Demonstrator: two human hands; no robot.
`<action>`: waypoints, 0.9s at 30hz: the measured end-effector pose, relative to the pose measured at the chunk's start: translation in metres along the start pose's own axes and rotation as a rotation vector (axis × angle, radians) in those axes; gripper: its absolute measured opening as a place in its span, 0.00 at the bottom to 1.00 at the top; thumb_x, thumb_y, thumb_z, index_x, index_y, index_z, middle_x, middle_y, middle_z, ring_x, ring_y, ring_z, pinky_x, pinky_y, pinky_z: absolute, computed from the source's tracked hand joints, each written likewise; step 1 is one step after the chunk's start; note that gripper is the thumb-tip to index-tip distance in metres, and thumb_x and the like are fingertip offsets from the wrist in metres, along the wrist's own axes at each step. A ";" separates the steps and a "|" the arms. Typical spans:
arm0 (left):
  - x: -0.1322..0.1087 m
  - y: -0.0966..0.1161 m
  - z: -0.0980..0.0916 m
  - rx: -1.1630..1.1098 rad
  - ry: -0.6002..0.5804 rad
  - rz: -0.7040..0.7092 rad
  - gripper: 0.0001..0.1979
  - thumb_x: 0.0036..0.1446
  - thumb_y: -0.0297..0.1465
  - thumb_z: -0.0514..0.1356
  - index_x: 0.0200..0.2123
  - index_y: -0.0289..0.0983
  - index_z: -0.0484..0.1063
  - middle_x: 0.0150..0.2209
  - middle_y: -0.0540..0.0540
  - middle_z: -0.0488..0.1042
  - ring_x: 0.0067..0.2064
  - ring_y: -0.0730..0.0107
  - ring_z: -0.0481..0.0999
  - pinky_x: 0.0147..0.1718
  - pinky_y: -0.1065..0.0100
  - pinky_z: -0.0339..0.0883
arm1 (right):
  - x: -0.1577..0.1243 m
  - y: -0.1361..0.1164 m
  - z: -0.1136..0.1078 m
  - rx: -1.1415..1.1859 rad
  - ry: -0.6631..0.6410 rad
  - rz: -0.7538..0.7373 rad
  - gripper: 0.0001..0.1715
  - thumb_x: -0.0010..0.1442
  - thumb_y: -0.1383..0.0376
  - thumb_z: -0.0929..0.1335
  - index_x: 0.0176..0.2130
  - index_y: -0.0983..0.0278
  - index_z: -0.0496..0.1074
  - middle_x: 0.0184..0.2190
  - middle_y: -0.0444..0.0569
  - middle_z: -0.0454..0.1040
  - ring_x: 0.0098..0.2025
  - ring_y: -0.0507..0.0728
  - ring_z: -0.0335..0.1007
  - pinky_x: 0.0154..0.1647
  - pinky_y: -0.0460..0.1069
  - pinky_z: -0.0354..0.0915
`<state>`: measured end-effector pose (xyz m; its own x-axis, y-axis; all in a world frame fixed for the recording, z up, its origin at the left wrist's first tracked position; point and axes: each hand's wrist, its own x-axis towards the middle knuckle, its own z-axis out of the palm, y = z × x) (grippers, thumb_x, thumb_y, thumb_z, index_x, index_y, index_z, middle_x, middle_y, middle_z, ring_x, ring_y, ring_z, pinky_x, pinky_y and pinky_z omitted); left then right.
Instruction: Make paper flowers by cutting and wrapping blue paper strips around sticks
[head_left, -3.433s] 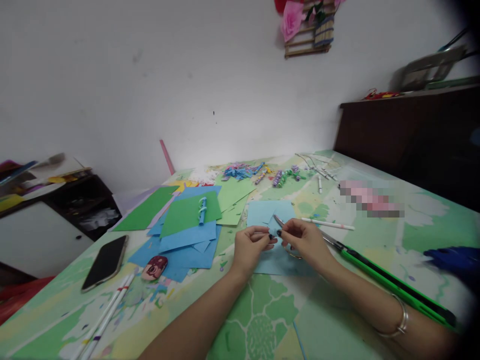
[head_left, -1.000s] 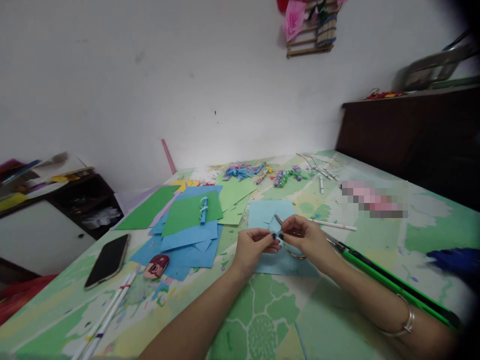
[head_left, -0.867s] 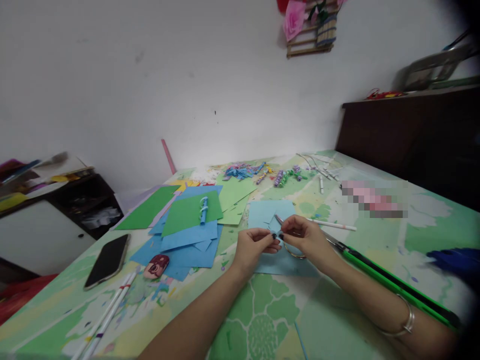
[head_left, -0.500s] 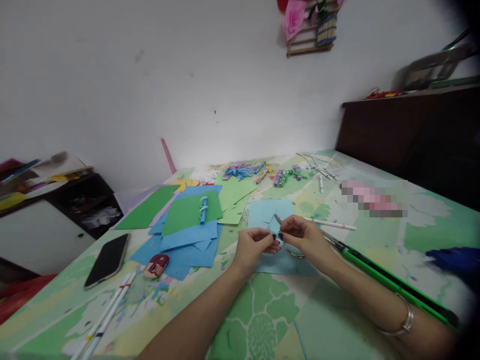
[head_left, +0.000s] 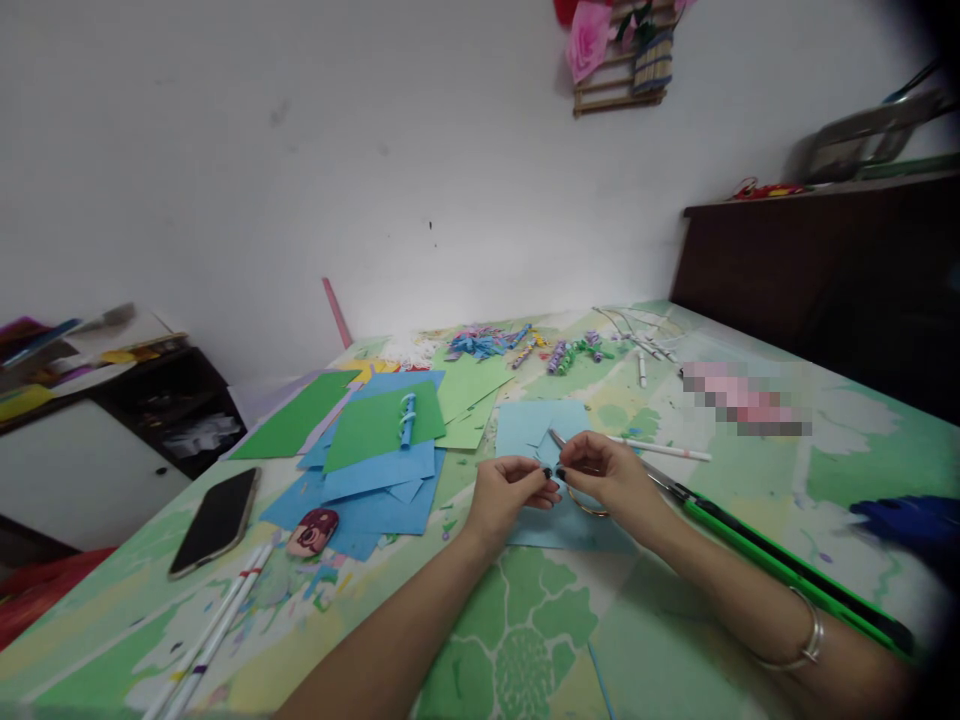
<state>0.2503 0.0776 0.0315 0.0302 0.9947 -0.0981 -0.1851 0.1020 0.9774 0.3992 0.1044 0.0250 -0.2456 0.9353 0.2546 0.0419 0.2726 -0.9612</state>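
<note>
My left hand and my right hand meet over a light blue paper sheet in the middle of the table. Both pinch a small piece of light blue paper between thumb and fingertips. My right hand also grips small metal scissors, whose blade tip sticks out up and to the left and whose ring shows below the palm. A silver bracelet sits on my right wrist.
Stacked green and blue paper sheets lie to the left, with a black phone, a small pink case and white pens. A green ruler and a white pen lie right. Rolled paper pieces sit by the wall.
Almost nothing differs; both hands stay pinched together on the small blue piece, with only slight finger shifts.
</note>
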 end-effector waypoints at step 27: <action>0.006 -0.001 -0.005 0.115 -0.018 0.092 0.09 0.41 0.31 0.63 0.24 0.30 0.70 0.20 0.44 0.74 0.20 0.72 0.73 0.16 0.76 0.60 | -0.001 -0.009 -0.002 -0.066 0.032 -0.034 0.08 0.46 0.64 0.68 0.29 0.65 0.66 0.25 0.44 0.68 0.28 0.51 0.65 0.30 0.46 0.62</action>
<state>0.2454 0.0832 0.0290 0.0358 0.9993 -0.0049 -0.0739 0.0075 0.9972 0.4015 0.1012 0.0340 -0.2170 0.9316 0.2916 0.0983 0.3180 -0.9430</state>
